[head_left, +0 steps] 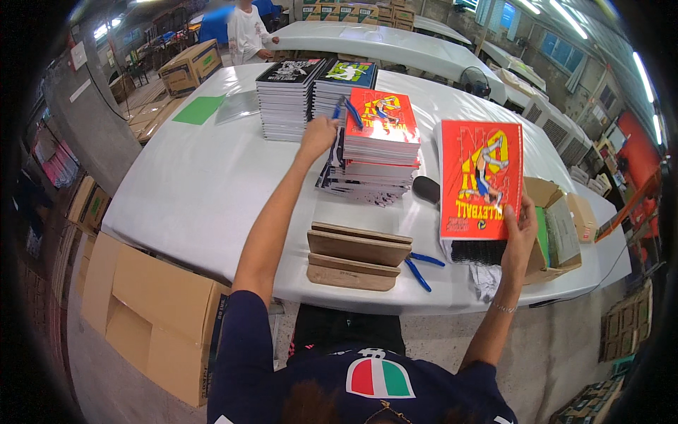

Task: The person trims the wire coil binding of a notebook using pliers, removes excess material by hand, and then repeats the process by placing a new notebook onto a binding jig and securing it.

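Observation:
My left hand point(320, 134) reaches forward to a stack of red-covered notebooks point(381, 141). Its fingers are closed on one handle of blue-handled pliers point(353, 113), which are over the left edge of the top cover. On the right, my right hand point(521, 220) grips a red notebook point(480, 166) with a volleyball player on its cover, at the lower right edge. That notebook is held tilted above the table's right part. A wooden slotted stand point(359, 256) sits near the table's front edge, with other blue-handled pliers point(425, 270) beside it.
Two stacks of dark-covered notebooks point(282, 99) stand farther back on the white table point(176, 191). A dark oval object point(426, 188) lies by the red notebook. To the right is an opened carton point(558, 219); a large carton point(155, 311) stands front left. Another person point(247, 35) is at the far table.

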`<state>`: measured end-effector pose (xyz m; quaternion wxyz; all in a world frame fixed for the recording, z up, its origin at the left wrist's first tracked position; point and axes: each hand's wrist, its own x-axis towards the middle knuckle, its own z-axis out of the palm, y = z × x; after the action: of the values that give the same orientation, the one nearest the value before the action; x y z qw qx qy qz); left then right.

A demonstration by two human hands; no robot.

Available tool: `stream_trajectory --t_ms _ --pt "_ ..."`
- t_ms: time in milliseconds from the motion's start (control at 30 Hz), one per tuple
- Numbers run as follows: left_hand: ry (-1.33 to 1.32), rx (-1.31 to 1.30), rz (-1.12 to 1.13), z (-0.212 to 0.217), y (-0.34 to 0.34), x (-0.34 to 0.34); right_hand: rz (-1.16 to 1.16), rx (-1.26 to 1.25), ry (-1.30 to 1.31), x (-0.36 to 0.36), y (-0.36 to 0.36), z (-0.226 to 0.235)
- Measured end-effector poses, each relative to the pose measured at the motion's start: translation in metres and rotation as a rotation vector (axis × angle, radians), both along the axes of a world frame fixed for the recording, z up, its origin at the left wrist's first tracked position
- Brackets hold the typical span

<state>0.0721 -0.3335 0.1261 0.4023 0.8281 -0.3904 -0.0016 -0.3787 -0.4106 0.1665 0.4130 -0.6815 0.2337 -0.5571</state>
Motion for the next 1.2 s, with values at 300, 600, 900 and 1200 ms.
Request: stream_trajectory --t_ms 300,600,900,1200 --pt "-0.422 -0.029 0.036 0.095 -0.031 -0.051 -0.093 0.042 -0.001 -0.037 0.002 -0.024" --pt "-0.588 -0.183 -0.047 0.067 -0.031 -0.062 -0.015 -0.314 0.306 -0.009 0.037 -0.002" --pt "-0.199 -0.366 -0.101 0.045 0.140 -0.125 0.125 -0.476 0.376 -0.003 0.037 -0.011" --pt "0.408 -0.442 -0.100 -0.009 0.187 -0.143 0.314 -0.510 0.540 0.050 0.050 -0.001"
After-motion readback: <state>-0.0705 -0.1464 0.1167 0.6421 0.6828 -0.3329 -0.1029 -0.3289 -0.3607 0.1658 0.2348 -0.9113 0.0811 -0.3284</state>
